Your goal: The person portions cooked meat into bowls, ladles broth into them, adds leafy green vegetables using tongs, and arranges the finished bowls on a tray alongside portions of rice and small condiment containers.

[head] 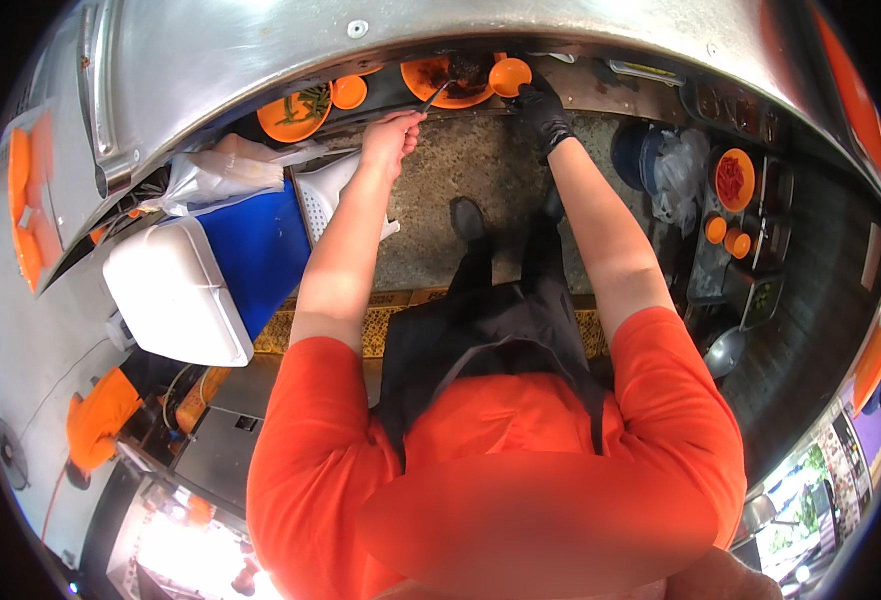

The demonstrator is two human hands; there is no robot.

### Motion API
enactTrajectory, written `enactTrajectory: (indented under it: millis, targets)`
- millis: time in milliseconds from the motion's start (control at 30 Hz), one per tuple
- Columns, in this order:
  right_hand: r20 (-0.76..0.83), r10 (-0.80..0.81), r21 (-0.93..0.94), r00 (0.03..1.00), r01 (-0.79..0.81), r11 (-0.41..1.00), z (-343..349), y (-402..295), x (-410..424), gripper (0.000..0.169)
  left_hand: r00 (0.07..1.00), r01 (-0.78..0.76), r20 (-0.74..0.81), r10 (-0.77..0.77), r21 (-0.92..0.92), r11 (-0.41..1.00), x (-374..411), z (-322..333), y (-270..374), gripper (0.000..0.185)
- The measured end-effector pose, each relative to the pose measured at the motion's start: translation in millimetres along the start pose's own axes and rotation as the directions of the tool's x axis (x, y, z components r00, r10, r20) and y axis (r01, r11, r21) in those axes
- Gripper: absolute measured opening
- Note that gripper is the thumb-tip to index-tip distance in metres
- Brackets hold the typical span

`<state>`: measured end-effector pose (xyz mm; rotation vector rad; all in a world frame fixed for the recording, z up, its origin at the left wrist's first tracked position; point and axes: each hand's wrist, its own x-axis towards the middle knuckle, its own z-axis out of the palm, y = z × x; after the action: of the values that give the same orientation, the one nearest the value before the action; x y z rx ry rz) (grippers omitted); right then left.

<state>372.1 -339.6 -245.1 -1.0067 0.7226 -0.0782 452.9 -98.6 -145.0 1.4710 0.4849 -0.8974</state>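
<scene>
My left hand (394, 139), bare, is closed around the handle of a metal utensil (434, 97), whose far end reaches over an orange plate (418, 71). Dark food (470, 71) lies on that plate. My right hand (541, 109) wears a black glove and holds a small orange bowl (510, 77) by its right side, at the plate's right edge. To the left stand another small orange bowl (349, 91) and an orange plate (275, 124) with green vegetable strips (309, 107). The metal hood hides part of the counter.
A blue container (253, 247) with a white tub (174, 292) beside it stands at left, near plastic bags (219, 172). At right are a blue bin (635, 157), a bowl of red strips (733, 180), small orange cups (716, 229) and a metal ladle (725, 351). A metal hood (410, 22) curves overhead.
</scene>
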Motion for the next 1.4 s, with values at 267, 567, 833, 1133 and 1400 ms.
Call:
enactTrajectory:
  millis: [267, 567, 833, 1133, 1400]
  targets:
    - [0.167, 0.027, 0.053, 0.986, -0.036, 0.998, 58, -27, -17, 0.038, 0.383, -0.513, 0.287, 0.878, 0.857, -0.056, -32, 4, 1, 0.014]
    - [0.193, 0.024, -0.060, 0.981, -0.013, 0.998, 56, -45, -30, 0.039, 0.338, -0.528, 0.254, 0.906, 0.848, -0.040, -53, 6, 19, 0.017]
    - [0.167, 0.081, -0.219, 0.983, -0.043, 0.975, 21, -141, -180, 0.037, 0.888, -0.262, -0.068, 0.455, 0.739, 0.621, 32, -20, -8, 0.059]
    - [-0.046, -0.064, -0.069, 0.997, 0.060, 0.996, -66, -358, -361, 0.038, 0.738, -0.589, 0.396, 0.546, 0.773, 0.235, -96, 16, -17, 0.040]
    - [-0.031, -0.221, -0.162, 0.975, 0.214, 0.963, -119, -467, -376, 0.035, -0.391, -0.850, 0.493, 0.777, 0.130, -0.511, -310, 223, 181, 0.023]
